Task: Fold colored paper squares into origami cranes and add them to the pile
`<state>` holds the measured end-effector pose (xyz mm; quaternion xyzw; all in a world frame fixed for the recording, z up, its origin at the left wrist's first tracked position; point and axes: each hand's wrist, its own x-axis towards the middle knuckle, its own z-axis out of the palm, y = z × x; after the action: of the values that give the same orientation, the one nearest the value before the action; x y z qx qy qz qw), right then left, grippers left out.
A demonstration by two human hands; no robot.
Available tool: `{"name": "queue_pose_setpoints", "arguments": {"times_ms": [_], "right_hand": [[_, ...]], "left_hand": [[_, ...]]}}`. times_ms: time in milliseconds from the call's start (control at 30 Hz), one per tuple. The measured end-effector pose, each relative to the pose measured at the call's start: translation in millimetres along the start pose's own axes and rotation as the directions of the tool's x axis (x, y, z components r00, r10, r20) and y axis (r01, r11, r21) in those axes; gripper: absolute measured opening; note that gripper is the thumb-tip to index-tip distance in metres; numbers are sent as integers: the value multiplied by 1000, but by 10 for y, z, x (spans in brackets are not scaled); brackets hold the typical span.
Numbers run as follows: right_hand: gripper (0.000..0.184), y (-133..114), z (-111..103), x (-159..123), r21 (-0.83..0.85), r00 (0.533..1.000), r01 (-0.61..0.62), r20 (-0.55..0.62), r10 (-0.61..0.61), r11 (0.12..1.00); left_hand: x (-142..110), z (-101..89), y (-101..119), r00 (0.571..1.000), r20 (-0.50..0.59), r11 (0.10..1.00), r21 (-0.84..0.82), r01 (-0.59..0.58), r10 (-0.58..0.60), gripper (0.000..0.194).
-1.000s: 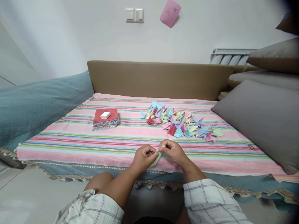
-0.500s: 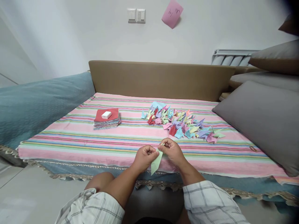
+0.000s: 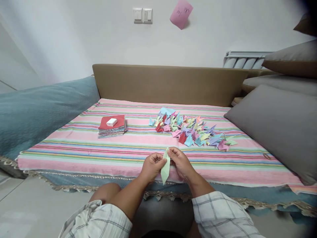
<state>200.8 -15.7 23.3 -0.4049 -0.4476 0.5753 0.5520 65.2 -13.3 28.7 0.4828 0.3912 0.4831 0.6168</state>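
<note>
Between both hands is a folded piece of light green origami paper (image 3: 165,170), long and narrow, with its pointed end hanging down. My left hand (image 3: 153,166) pinches its left side near the middle between thumb and fingers. My right hand (image 3: 180,161) grips the right edge nearer the top, its fingers partly hidden behind the paper. Just beyond the hands lies a heap of folded paper cranes (image 3: 189,130) in many colours. To the left sits a stack of square paper (image 3: 112,131), red sheet uppermost, with a small white block (image 3: 112,122) resting on it.
A striped pink cloth (image 3: 74,145) covers the sofa seat. Grey cushions (image 3: 267,122) are piled at the right, and a blue-covered armrest (image 3: 49,105) rises at the left. A small brown object (image 3: 266,156) lies near the big cushion. The brown backrest (image 3: 160,84) stands behind.
The green paper has turned more upright, and its upper tip now shows above the fingers. My right hand has shifted its hold slightly. The view has moved a little.
</note>
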Motion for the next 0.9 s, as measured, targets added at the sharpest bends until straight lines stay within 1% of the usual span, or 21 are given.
{"name": "queue_pose_setpoints", "arguments": {"times_ms": [67,100,133,200,267,333,400,433,467,533,633,700,800,900], "right_hand": [[37,8,18,-18,73,992,-99,89,93,992],[36,16,21,-22,78,988,-123,105,114,989],[35,26,21,-20,70,988,-125,101,118,990],[33,48,17,-4,45,995,-88,50,85,995],[33,62,14,18,21,999,-54,-2,54,998],[34,63,16,33,11,998,-51,-37,51,999],[36,49,22,29,26,997,-67,-43,68,997],[38,39,25,21,44,996,-76,-35,78,996],[40,28,28,10,65,996,-82,-20,84,995],[42,7,29,-15,86,998,-65,21,63,994],[35,-16,18,-39,40,996,13,89,-16,999],[27,-22,2,-39,-13,990,34,135,-32,999],[21,-25,-33,-23,-49,986,-14,163,22,999],[25,-20,-75,-6,-59,986,-23,165,33,998]], "left_hand": [[9,0,-2,999,-33,996,-82,33,-36,36],[12,-2,-2,998,-42,992,-115,47,-52,37],[14,-4,-1,997,-46,988,-142,59,-66,37],[15,-10,9,995,-31,977,-192,92,-100,38],[12,-23,31,990,23,959,-244,142,-140,38],[11,-44,55,976,116,943,-259,208,-184,39],[16,-68,70,959,187,938,-234,255,-213,41],[22,-79,70,956,193,940,-219,260,-219,41],[30,-87,67,959,179,943,-214,254,-218,42],[49,-96,53,975,105,948,-233,216,-196,43],[72,-96,36,990,6,954,-265,137,-140,48],[79,-94,30,996,-15,963,-257,80,-87,49],[85,-93,16,1000,-5,977,-211,21,-22,44],[97,-101,2,999,-9,984,-175,40,-42,36]]}}
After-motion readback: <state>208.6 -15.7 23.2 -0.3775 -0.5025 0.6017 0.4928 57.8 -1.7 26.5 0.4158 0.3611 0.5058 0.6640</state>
